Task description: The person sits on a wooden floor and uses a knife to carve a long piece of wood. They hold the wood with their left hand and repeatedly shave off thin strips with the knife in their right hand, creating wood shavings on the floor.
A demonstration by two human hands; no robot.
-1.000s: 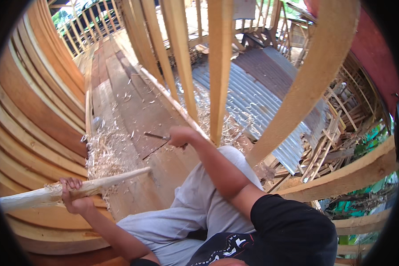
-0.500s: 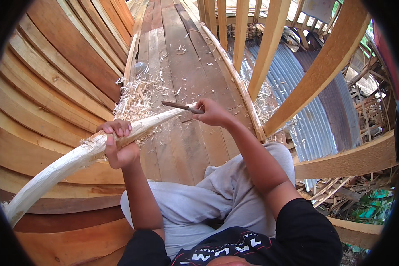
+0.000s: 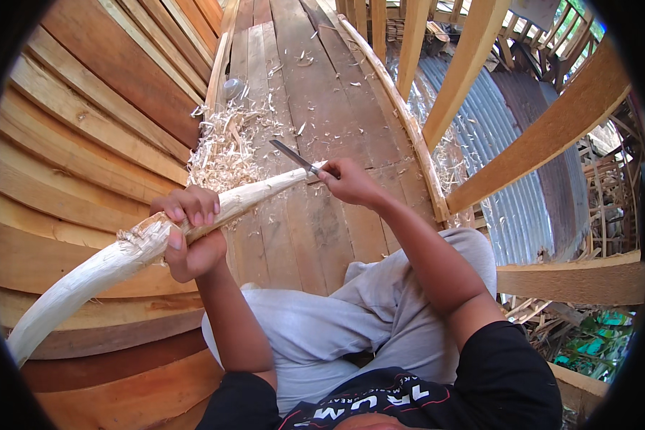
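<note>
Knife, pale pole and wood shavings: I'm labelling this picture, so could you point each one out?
Knife point(image 3: 291, 155), head view: middle of the blade.
Pale pole point(image 3: 253, 198), head view: its shaft toward the knife.
Wood shavings point(image 3: 226, 153), head view: middle of the heap.

Two bare hands point(image 3: 201, 251) showing, one long pale peeled wooden pole point(image 3: 254, 195) appearing, one slim grey-bladed knife point(image 3: 292, 155) appearing, one small round greyish container point(image 3: 233, 88) showing, at least four squared tan wooden posts point(image 3: 468, 72) standing, pale curled wood shavings point(image 3: 226, 154) lying beyond counting
</note>
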